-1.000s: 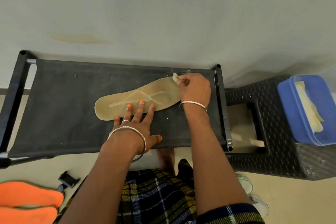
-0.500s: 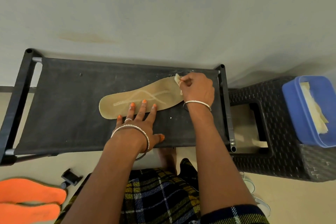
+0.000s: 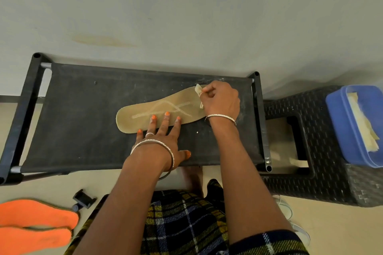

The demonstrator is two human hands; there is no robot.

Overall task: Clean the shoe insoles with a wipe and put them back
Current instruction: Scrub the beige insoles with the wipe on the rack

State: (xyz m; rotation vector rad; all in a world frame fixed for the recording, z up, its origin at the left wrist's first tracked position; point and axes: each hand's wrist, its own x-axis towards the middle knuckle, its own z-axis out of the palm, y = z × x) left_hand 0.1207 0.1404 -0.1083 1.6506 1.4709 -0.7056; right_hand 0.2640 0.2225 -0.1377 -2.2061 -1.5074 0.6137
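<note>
Left hand (image 3: 163, 141): flat and palm down, the arm reaching forward; fingers (image 3: 167, 116) straight and spread, released, grasping nothing; three fingertips press the near part of the insole (image 3: 143, 119); the little finger touches its near rim; the thumb lies out to the right on the black fabric

Right hand (image 3: 220, 99): knuckles up, fingers curled tight and clenched round a wipe (image 3: 198, 89); the forearm runs straight back to the body

Wipe: a small pale wad, poking out on the far-left side of the right hand's fingers and again below them; it touches the insole's right end

Insole: tan, lying flat on the rack (image 3: 83, 120); it runs from beyond the left little finger to under the right hand's fingers; pale crossing streaks just beyond the left fingertips

Rack: black fabric stretched in a dark frame, under both hands

Orange insoles (image 3: 35, 227): two on the floor, well to the left of the left hand's fingers and nearer the body

Blue tub (image 3: 339, 130): well to the right of the right hand's fingers, on a dark woven stool (image 3: 323, 182); pale sheets inside

Bangles: one on each wrist
</note>
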